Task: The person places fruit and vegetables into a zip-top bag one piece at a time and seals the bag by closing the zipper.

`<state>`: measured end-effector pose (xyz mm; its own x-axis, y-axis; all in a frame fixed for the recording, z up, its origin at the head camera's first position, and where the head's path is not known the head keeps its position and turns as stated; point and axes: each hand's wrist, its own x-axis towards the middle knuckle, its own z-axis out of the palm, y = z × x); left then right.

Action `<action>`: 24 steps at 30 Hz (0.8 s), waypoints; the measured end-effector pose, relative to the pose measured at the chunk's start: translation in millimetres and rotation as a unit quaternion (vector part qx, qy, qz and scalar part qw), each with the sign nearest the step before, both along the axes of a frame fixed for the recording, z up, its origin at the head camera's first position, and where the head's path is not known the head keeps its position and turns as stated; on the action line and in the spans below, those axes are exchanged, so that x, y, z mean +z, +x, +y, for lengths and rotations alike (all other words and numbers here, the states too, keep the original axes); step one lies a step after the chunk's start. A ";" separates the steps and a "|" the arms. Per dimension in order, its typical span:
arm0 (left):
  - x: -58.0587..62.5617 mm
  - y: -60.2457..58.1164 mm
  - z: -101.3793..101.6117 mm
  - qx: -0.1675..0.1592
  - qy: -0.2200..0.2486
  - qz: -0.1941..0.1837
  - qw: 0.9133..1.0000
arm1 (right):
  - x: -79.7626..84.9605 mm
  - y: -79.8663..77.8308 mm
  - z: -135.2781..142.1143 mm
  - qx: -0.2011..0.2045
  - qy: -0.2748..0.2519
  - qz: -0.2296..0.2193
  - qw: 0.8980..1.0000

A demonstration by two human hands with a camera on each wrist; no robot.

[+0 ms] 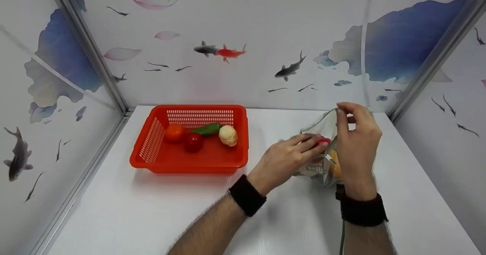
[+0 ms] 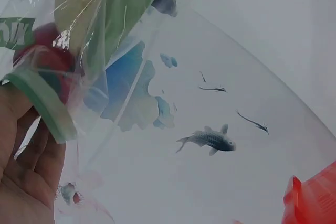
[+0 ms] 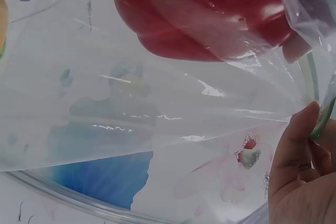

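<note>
A clear plastic bag with a green edge strip (image 2: 44, 106) stands on the right of the table in the head view. My right hand (image 1: 357, 141) pinches the raised edge of its mouth between thumb and fingers. Into that mouth reaches my left hand (image 1: 290, 156), its fingers round a glossy, lobed red bell pepper (image 3: 194, 17); the plastic and the fingers hide part of this grip. A yellow-orange thing (image 1: 336, 165) shows through the bag in front of my right hand. Pale green and tan shapes show blurred through plastic in the left wrist view.
To the left stands a red plastic basket (image 1: 190, 167) holding an orange round fruit (image 1: 175, 133), a red round one (image 1: 193, 142), a long green pepper (image 1: 207, 129) and a pale ball-shaped thing (image 1: 228, 135). Printed white panels (image 1: 243, 80) close off the back and sides.
</note>
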<state>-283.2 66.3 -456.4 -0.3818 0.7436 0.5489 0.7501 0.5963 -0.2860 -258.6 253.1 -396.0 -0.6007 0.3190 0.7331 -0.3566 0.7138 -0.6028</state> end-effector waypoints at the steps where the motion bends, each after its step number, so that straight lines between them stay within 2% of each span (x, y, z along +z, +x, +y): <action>1: 2.7 0.2 -2.7 0.003 -0.013 -0.001 1.000 | 0.3 -0.2 0.2 -0.001 0.003 -0.002 1.000; 4: 10.2 1.5 -12.4 0.009 -0.043 -0.008 0.999 | 0.9 0.2 -0.2 -0.006 0.005 -0.023 1.000; 7: 15.1 1.9 -22.8 -0.006 -0.040 -0.024 0.999 | 1.5 1.4 -0.9 -0.013 0.001 -0.052 0.999; 11: 16.9 -1.3 -37.4 -0.033 0.026 -0.029 0.999 | 1.9 2.0 -0.8 -0.020 -0.001 -0.084 0.996; 15: 16.1 -8.0 -52.8 -0.037 0.116 -0.046 0.991 | 1.8 1.6 -0.3 -0.019 -0.001 -0.112 0.994; 19: 14.7 -15.1 -68.5 -0.011 0.167 -0.081 0.983 | 2.1 2.7 0.5 0.000 -0.015 -0.134 0.991; 24: 13.6 -23.0 -87.8 0.072 0.176 -0.119 0.975 | 4.7 3.4 1.0 0.029 -0.044 -0.144 0.988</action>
